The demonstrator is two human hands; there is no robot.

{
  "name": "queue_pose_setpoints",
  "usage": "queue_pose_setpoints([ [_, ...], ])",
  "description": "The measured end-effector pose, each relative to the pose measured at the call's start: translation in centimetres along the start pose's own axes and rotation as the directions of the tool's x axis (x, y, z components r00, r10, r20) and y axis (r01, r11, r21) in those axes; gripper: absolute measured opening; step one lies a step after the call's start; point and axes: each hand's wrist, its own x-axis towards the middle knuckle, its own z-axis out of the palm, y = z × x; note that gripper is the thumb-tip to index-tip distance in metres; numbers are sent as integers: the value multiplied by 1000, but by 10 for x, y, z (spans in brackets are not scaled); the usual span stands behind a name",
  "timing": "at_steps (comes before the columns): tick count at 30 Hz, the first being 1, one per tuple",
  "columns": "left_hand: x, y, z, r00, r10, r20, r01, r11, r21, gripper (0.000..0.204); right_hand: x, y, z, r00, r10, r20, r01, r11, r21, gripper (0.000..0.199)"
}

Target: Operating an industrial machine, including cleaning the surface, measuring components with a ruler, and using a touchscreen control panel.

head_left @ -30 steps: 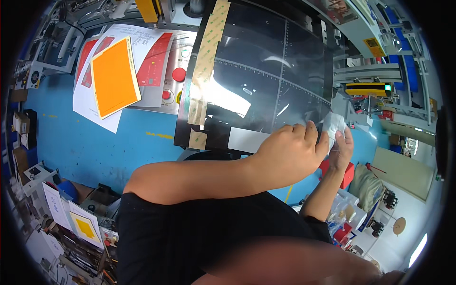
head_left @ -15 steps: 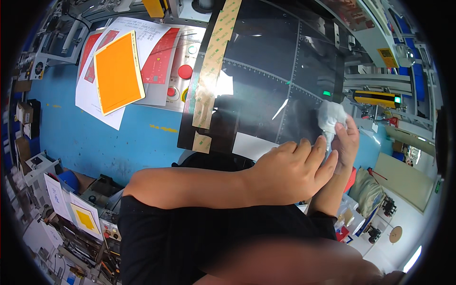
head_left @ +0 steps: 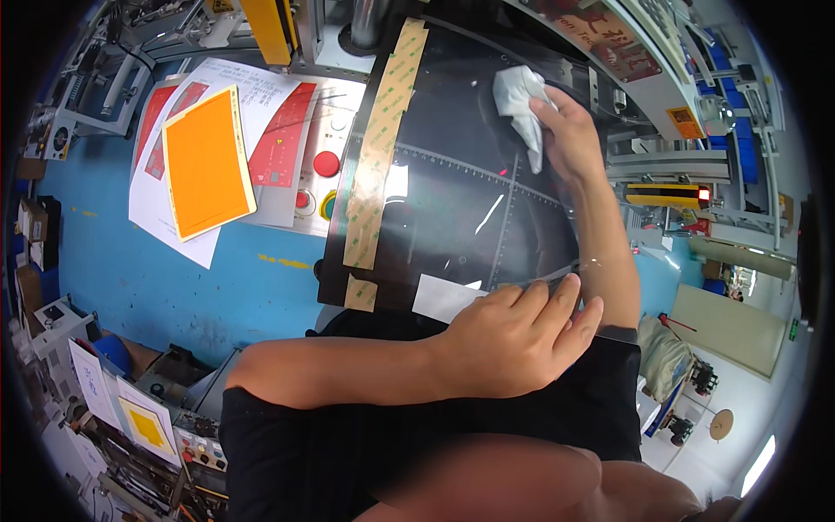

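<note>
Pressing a crumpled white cloth [head_left: 518, 103] against the far part of a glossy black panel [head_left: 461, 200], the right hand [head_left: 570, 130] has its fingers folded round the wad, so the grip is closed on the cloth near the panel's upper edge. The left hand [head_left: 513, 339] lies flat on the near edge of the same panel, fingers together and stretched out, holding nothing; its fingertips sit just beside a small white rectangular label [head_left: 444, 297] stuck at the panel's lower rim. The left forearm crosses in front of the person's black shirt [head_left: 348, 452].

A long strip of tan tape [head_left: 383, 148] runs down the left side of the panel from its top edge, with a short separate piece of the same tape [head_left: 360, 293] just below it near the bottom corner. Thin pale ruled lines cross the dark surface.

To the left of the panel, on the blue worktop [head_left: 174, 287], lie white printed sheets with red blocks [head_left: 278, 143], and on top of them a bright orange rectangular card [head_left: 207, 161], tilted. Between the sheets and the panel stands a grey control plate with a round red button [head_left: 326, 163] and a smaller yellow-ringed one [head_left: 328, 205] below it.

At lower left a white sign with a yellow diamond [head_left: 146, 426] leans near a small button box. At the right, an orange square label [head_left: 685, 123] sits on grey machine framing, above a yellow and black bar [head_left: 665, 193].
</note>
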Motion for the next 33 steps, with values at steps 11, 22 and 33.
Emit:
queue_pose_setpoints([
  [11,4,-5,1,997,7,73,-3,998,-56,32,44,16,-27,935,-10,354,-19,997,79,42],
  [22,-3,-3,12,995,36,94,-36,999,-2,30,-4,0,-71,958,-200,208,93,897,433,25],
  [33,-22,-5,46,915,32,401,-75,993,91,38,-109,14,-187,894,-176,-411,235,967,96,34],
])
